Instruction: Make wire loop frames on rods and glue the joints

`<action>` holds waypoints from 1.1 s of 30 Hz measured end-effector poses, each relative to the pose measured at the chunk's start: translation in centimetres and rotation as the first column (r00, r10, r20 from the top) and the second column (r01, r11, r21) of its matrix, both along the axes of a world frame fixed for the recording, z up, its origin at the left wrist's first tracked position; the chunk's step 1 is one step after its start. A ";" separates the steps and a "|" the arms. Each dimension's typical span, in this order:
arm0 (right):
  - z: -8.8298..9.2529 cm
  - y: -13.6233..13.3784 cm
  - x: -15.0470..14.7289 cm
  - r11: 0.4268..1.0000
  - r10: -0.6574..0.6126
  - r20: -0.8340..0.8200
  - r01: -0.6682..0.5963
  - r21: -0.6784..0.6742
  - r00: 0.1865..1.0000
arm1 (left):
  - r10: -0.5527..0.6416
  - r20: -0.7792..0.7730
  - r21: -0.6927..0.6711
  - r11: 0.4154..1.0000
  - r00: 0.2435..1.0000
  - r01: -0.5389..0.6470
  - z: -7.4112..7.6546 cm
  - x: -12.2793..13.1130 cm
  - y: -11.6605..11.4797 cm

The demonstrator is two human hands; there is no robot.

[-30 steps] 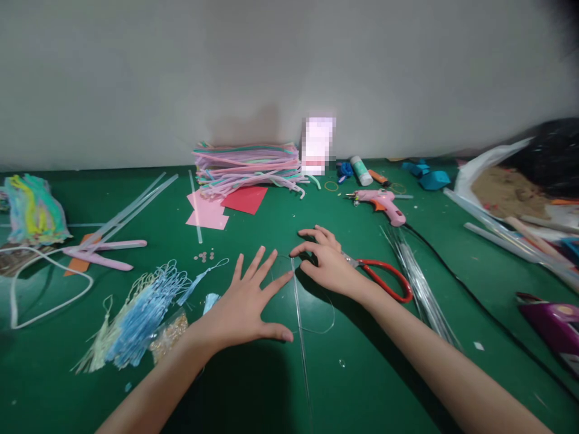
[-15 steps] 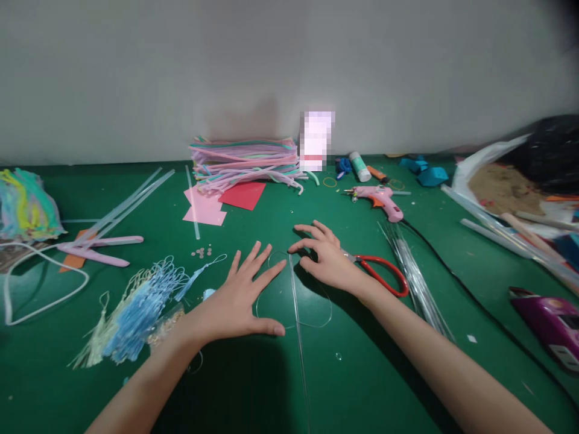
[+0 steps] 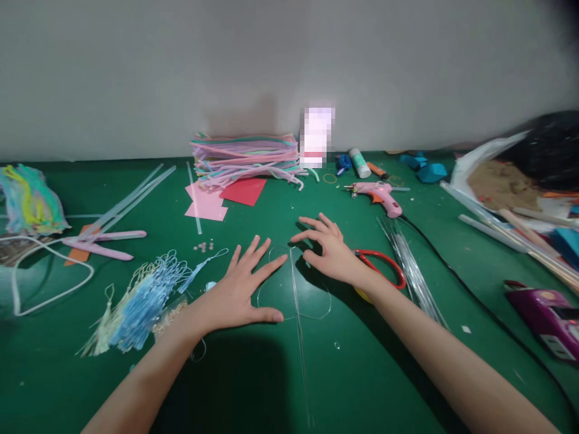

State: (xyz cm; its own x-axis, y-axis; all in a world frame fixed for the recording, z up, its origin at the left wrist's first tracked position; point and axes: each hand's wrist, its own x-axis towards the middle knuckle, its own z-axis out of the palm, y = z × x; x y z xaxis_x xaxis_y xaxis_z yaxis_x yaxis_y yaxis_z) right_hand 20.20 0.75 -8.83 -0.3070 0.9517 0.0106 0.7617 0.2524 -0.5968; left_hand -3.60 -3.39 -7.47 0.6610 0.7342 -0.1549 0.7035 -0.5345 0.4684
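Green tabletop (image 3: 389,374) under a plain wall, strewn with craft bits. At its middle lies a clear wire (image 3: 298,337), looped, with 1 straight strand running toward 6 o'clock. The left hand (image 3: 239,295) lies flat on the loop's 9 o'clock side, fingers spread wide. The right hand (image 3: 332,256) arches at 1 o'clock, fingers loosely curved, tips down, gripping nothing. Red scissors (image 3: 384,265) sit at its 3 o'clock, touching the wrist. Risk: the springy, barely visible wire could slip from under the palm and lose shape, or the wrist could snag the scissors.
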 end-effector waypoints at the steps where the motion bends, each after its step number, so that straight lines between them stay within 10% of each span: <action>1: 0.2 -0.2 0.3 0.999 0.003 -0.020 -0.003 0.033 1.000 | 0.006 0.002 0.007 1.000 1.000 -0.006 0.1 -0.1 -0.1; 14: 0.9 -7.2 1.1 0.989 0.040 0.066 -0.049 0.141 0.997 | -0.078 0.093 0.118 0.991 0.993 0.066 0.4 0.9 -1.2; 33: -0.2 -7.6 0.2 0.994 0.027 0.029 -0.030 0.108 0.999 | -0.085 0.078 0.075 0.994 0.993 0.079 -0.1 1.0 -1.1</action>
